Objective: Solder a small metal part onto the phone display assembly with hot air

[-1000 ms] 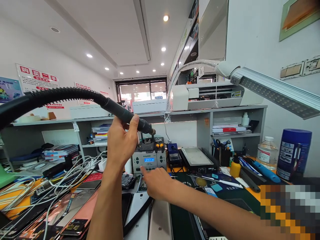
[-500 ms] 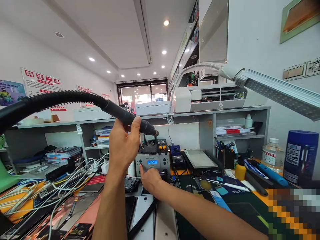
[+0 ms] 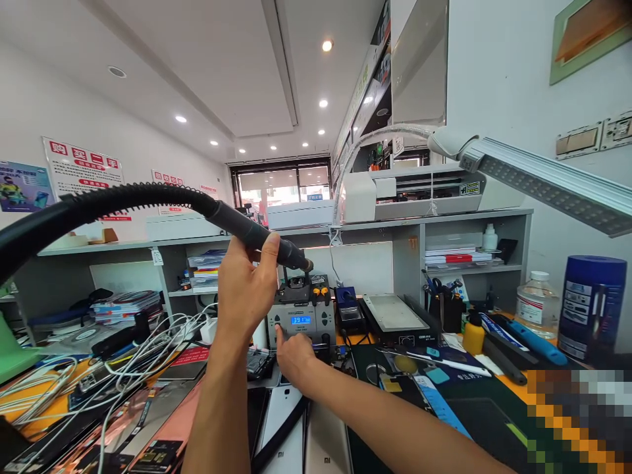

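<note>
Head view: grips a long black tubular hot-air handpiece (image 3: 247, 227) with a spring-wrapped black hose (image 3: 133, 195) in the left hand (image 3: 245, 280), fingers closed around, nozzle slanting down toward the top of a grey box-shaped station (image 3: 316, 322) with a lit blue display (image 3: 301, 320). Extends the right hand's (image 3: 299, 357) index finger to the station's left-side buttons, other fingers folded; cannot tell about anything inside the palm. Shows nearer a silver-white phone back (image 3: 282, 424) beside a gold phone back (image 3: 326, 438), and leftward, tangled white cables (image 3: 153, 352).
</note>
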Demonstrator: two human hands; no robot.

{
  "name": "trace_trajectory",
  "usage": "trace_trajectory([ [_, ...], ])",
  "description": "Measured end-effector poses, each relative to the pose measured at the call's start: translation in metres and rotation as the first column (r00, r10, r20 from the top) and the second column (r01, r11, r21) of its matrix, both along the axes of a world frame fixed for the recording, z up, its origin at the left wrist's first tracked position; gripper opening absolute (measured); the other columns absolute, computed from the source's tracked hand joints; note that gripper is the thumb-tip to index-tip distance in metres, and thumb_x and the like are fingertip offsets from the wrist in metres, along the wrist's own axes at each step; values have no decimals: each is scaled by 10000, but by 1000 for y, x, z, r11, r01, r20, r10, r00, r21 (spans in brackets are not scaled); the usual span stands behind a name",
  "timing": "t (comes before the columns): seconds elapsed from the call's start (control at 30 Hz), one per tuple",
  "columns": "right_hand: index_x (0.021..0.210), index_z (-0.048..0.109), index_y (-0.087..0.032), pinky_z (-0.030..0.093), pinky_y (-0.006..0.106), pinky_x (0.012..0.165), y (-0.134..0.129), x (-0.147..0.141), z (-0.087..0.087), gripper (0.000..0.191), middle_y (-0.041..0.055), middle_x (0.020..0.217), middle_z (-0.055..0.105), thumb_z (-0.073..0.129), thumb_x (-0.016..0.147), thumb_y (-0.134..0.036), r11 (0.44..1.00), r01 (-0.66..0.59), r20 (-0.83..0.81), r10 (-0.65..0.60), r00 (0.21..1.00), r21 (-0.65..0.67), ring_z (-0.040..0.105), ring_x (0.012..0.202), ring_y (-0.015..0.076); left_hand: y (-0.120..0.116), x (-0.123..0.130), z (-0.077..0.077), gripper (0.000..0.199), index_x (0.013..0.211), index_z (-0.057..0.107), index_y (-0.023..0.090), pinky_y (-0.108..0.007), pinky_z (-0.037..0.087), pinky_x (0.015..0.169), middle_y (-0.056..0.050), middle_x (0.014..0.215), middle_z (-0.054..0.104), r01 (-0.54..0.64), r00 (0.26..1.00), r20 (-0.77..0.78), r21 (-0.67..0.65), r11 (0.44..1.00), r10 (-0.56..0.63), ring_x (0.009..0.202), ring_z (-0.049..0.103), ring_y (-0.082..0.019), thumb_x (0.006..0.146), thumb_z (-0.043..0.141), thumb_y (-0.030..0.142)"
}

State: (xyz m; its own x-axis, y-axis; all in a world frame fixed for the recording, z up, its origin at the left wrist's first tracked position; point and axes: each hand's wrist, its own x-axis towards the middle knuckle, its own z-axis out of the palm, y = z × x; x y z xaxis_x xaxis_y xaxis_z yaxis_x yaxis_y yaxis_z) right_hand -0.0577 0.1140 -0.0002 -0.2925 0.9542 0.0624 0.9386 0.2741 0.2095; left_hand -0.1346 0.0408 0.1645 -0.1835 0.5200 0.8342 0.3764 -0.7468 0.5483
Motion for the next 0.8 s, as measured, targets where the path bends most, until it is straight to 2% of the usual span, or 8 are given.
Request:
trace_trajectory([
  [0.27, 1253, 593, -169, 585, 414, 806, 0, -1, -1, 311, 86, 1192, 654, 615, 976, -309, 1000, 2, 2, -2, 1000, -29, 679, 961, 215, -2, 0, 1, 328, 968, 619, 224, -398, 498, 751, -30, 858, 710, -1, 1000, 6, 6, 1000, 1, 761, 660, -229, 917, 571, 544],
  [0.5, 1261, 590, -171, 581, 424, 820, 1, -1, -1, 322, 90, 1215, 645, 621, 972, -309, 1000, 1, 8, -1, 1000, -29, 674, 985, 223, -1, 0, 1, 332, 950, 614, 221, -392, 497, 723, -28, 822, 707, -1, 1000, 8, 11, 1000, 1, 733, 656, -223, 913, 578, 549],
  [0.8, 1255, 592, -169, 585, 414, 805, 2, -2, -3, 311, 86, 1187, 656, 612, 978, -310, 999, 17, -6, -17, 1000, -32, 680, 955, 213, -3, 1, 1, 313, 961, 621, 224, -405, 515, 764, -32, 853, 712, -8, 1000, -3, 14, 1000, 8, 775, 676, -236, 920, 572, 531],
])
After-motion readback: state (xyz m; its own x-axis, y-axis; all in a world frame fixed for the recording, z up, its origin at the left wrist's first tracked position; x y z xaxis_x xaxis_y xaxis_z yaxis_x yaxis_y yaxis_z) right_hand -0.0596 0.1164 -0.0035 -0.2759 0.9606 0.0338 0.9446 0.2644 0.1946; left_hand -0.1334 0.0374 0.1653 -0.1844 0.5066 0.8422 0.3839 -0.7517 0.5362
